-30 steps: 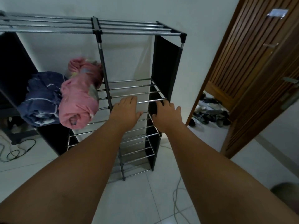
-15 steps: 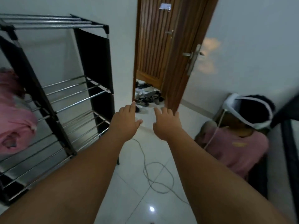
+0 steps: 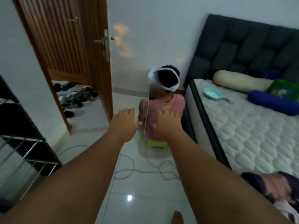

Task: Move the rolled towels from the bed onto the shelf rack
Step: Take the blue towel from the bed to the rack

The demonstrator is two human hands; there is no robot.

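Note:
Both my arms stretch forward over the tiled floor. My left hand point(image 3: 123, 121) is open and empty, fingers spread. My right hand point(image 3: 166, 122) is also open and holds nothing. The shelf rack point(image 3: 24, 152), black sides with metal bars, is at the left edge, only partly in view. The bed point(image 3: 252, 131) with a quilted white mattress lies to the right. A blurred pink and dark rolled towel point(image 3: 275, 186) rests on the bed's near corner, right of my right forearm. A second pale cloth point(image 3: 288, 210) lies just below it.
A person in a pink shirt point(image 3: 163, 109) sits on a green stool point(image 3: 156, 143) beside the bed, straight ahead of my hands. Cables point(image 3: 145, 168) snake across the floor. An open wooden door point(image 3: 72, 50) stands left. Bolsters and a teal pan point(image 3: 212, 93) lie on the bed.
My view has swung right, from the shelf rack past the door to the bed. Both hands left the shelf bars and stay open and empty.

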